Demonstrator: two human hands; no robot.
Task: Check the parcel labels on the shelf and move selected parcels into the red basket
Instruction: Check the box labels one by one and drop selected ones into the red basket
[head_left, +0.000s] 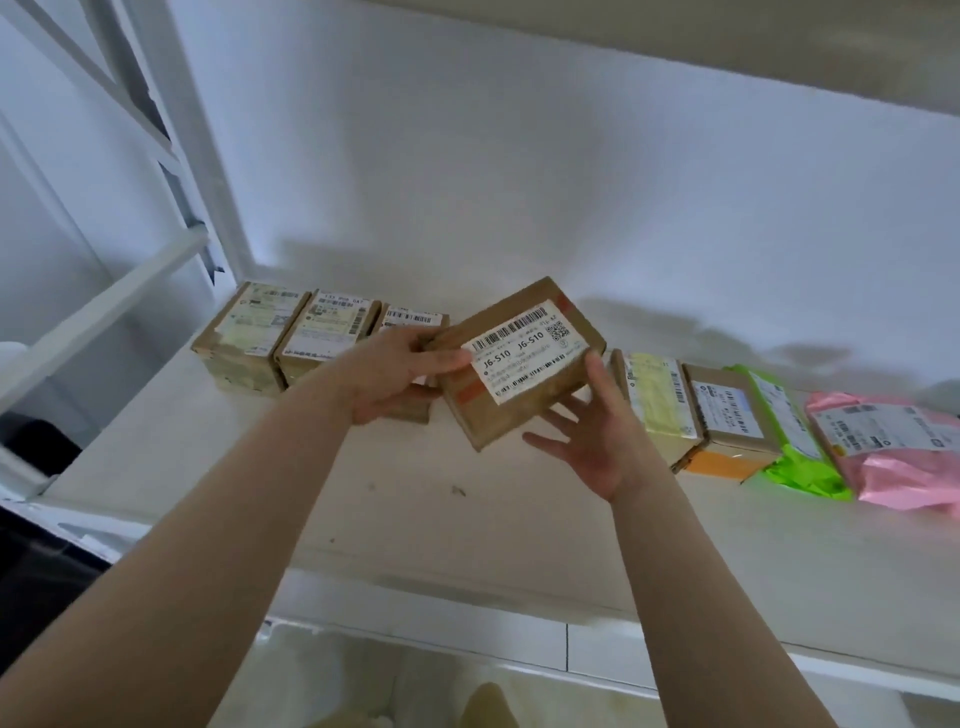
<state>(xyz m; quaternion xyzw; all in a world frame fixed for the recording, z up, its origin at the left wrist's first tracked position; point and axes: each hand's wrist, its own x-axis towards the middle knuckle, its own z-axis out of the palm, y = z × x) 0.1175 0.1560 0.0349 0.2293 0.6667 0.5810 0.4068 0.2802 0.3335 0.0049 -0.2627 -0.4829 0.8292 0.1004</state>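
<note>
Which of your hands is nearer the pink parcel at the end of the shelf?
Right. The right hand holds the lifted brown box's lower right edge, a few parcels short of the pink parcel. The left hand grips the box's far side, farther away.

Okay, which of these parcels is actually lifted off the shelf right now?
The brown cardboard box marked J6-S10: the left hand and right hand hold it tilted above the shelf, while the other parcels lie in a row on it.
</note>
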